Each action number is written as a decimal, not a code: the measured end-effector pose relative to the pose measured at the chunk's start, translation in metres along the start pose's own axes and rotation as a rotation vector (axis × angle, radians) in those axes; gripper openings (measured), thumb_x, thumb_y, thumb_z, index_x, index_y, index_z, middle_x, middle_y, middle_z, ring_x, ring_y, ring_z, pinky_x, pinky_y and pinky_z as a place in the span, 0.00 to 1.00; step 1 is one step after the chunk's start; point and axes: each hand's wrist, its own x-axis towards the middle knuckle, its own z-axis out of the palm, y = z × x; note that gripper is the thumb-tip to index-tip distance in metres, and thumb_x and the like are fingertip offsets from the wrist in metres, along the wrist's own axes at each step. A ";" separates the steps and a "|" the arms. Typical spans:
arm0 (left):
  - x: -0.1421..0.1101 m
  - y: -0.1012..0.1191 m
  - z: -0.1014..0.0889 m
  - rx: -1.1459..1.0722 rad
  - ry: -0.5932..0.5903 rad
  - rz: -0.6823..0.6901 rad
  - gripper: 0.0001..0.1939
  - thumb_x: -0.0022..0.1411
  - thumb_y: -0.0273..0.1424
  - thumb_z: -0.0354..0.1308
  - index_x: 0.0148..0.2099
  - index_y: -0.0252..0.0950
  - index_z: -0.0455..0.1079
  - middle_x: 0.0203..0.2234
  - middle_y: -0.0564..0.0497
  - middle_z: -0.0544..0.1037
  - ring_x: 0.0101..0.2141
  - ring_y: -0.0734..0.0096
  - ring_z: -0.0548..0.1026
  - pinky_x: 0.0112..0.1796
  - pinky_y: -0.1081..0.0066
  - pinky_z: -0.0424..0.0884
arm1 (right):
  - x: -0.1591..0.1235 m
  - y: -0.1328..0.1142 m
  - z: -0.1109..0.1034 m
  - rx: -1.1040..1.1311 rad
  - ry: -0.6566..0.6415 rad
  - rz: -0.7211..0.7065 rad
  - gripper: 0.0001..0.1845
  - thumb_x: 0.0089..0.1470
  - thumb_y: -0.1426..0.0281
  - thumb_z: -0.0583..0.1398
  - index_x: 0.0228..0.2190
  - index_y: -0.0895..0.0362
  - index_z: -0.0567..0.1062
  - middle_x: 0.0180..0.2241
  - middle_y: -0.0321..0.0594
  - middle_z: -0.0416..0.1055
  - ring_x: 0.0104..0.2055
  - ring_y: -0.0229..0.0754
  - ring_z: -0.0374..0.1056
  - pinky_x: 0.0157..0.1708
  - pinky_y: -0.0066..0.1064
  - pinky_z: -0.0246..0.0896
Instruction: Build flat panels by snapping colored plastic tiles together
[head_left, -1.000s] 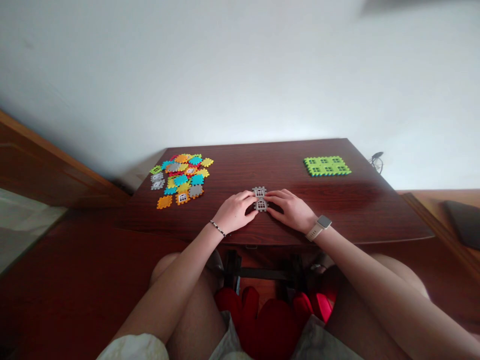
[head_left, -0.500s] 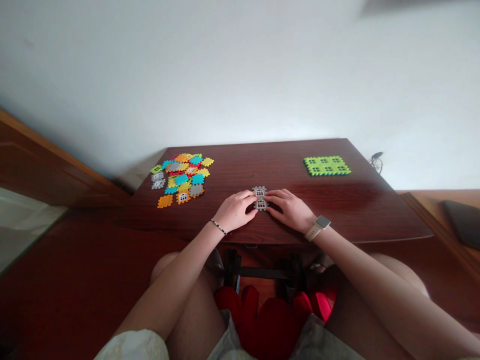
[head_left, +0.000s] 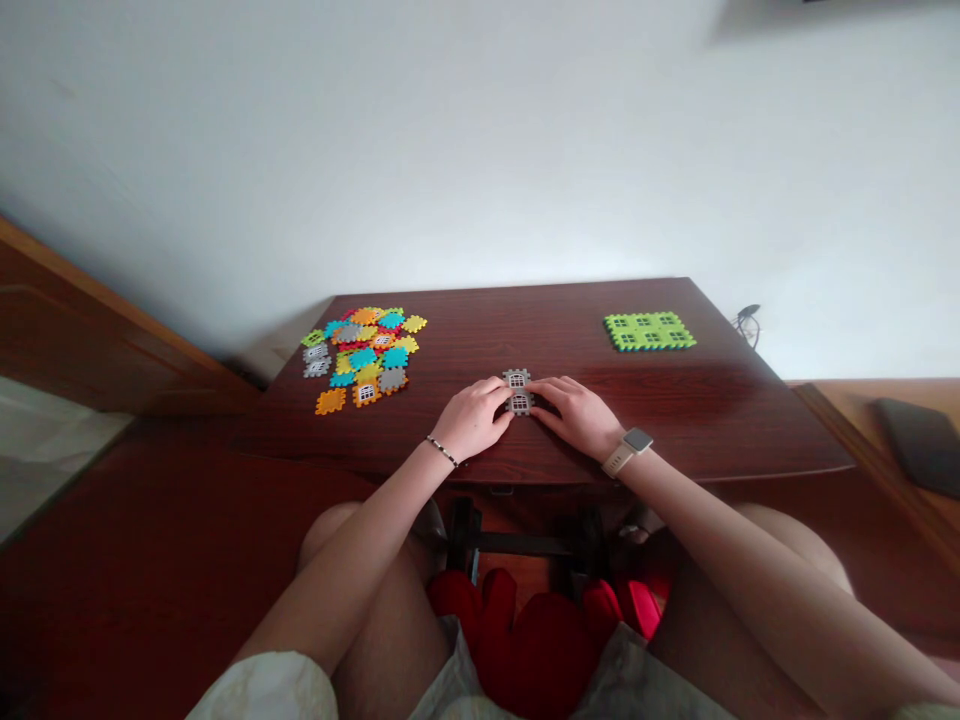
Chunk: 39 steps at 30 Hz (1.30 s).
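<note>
Two grey plastic window tiles with notched edges lie one above the other on the dark wooden table (head_left: 570,325), the upper tile (head_left: 517,378) and the lower tile (head_left: 520,403) meeting edge to edge. My left hand (head_left: 471,420) presses its fingertips against them from the left. My right hand (head_left: 571,415) comes in from the right, its fingers on the lower tile. Part of the lower tile is hidden by my fingers. A bead bracelet circles my left wrist, and a watch sits on my right.
A loose pile of multicoloured notched tiles (head_left: 360,355) lies to the left on the table. A joined green tile panel (head_left: 649,331) lies to the right. A black cable (head_left: 748,325) sits beyond the table's right corner. Something red (head_left: 547,650) lies below the table between my legs.
The whole view has shifted slightly, with the table's right side moving left. My hands have drawn a little closer together and stay on the grey tiles.
</note>
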 end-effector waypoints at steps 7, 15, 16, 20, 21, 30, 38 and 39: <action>-0.002 0.005 0.004 0.053 0.009 0.004 0.17 0.71 0.26 0.60 0.60 0.38 0.75 0.56 0.43 0.79 0.55 0.53 0.79 0.58 0.54 0.79 | 0.000 -0.002 0.002 -0.023 0.009 -0.008 0.15 0.72 0.63 0.60 0.53 0.51 0.83 0.54 0.48 0.81 0.54 0.56 0.76 0.58 0.54 0.74; -0.001 -0.001 0.007 -0.079 0.058 -0.034 0.17 0.70 0.27 0.62 0.59 0.41 0.74 0.55 0.45 0.79 0.56 0.55 0.79 0.61 0.54 0.77 | -0.002 0.001 0.003 0.074 0.045 0.074 0.16 0.68 0.66 0.64 0.55 0.51 0.79 0.50 0.45 0.82 0.49 0.54 0.76 0.54 0.50 0.75; -0.002 -0.002 0.008 -0.113 0.074 -0.040 0.18 0.70 0.27 0.63 0.60 0.41 0.74 0.55 0.45 0.79 0.57 0.55 0.79 0.61 0.54 0.77 | -0.002 0.002 0.003 0.088 0.048 0.098 0.18 0.67 0.66 0.65 0.57 0.51 0.78 0.48 0.45 0.82 0.46 0.53 0.76 0.52 0.49 0.76; -0.004 -0.010 0.011 -0.257 0.113 -0.027 0.26 0.68 0.28 0.66 0.66 0.43 0.68 0.59 0.45 0.77 0.60 0.56 0.77 0.63 0.54 0.75 | -0.003 0.001 0.002 0.144 0.051 0.128 0.24 0.64 0.68 0.66 0.60 0.50 0.74 0.50 0.44 0.81 0.45 0.53 0.76 0.51 0.49 0.76; -0.005 -0.012 0.012 -0.283 0.116 -0.020 0.28 0.68 0.27 0.67 0.67 0.43 0.67 0.60 0.44 0.77 0.61 0.56 0.76 0.64 0.53 0.74 | -0.003 0.001 0.002 0.148 0.051 0.122 0.25 0.64 0.68 0.66 0.61 0.50 0.73 0.51 0.44 0.81 0.48 0.54 0.75 0.53 0.50 0.75; -0.002 -0.024 0.013 -0.405 0.086 -0.034 0.32 0.66 0.30 0.70 0.69 0.44 0.66 0.59 0.42 0.77 0.60 0.55 0.76 0.62 0.51 0.76 | -0.003 0.005 0.004 0.040 0.113 0.130 0.28 0.62 0.61 0.69 0.60 0.52 0.74 0.57 0.50 0.76 0.62 0.63 0.67 0.65 0.61 0.66; -0.002 -0.043 0.013 -0.318 0.096 -0.080 0.25 0.67 0.29 0.67 0.64 0.41 0.71 0.61 0.42 0.74 0.62 0.53 0.73 0.65 0.49 0.72 | -0.006 0.010 0.010 -0.020 0.091 0.133 0.24 0.64 0.58 0.67 0.58 0.51 0.76 0.59 0.52 0.73 0.65 0.64 0.64 0.66 0.64 0.64; -0.003 -0.043 0.013 -0.276 0.091 -0.076 0.24 0.67 0.29 0.67 0.63 0.41 0.72 0.61 0.42 0.74 0.63 0.52 0.72 0.67 0.47 0.70 | -0.006 0.010 0.011 -0.027 0.087 0.139 0.24 0.64 0.58 0.67 0.59 0.51 0.76 0.60 0.53 0.72 0.65 0.64 0.64 0.66 0.64 0.64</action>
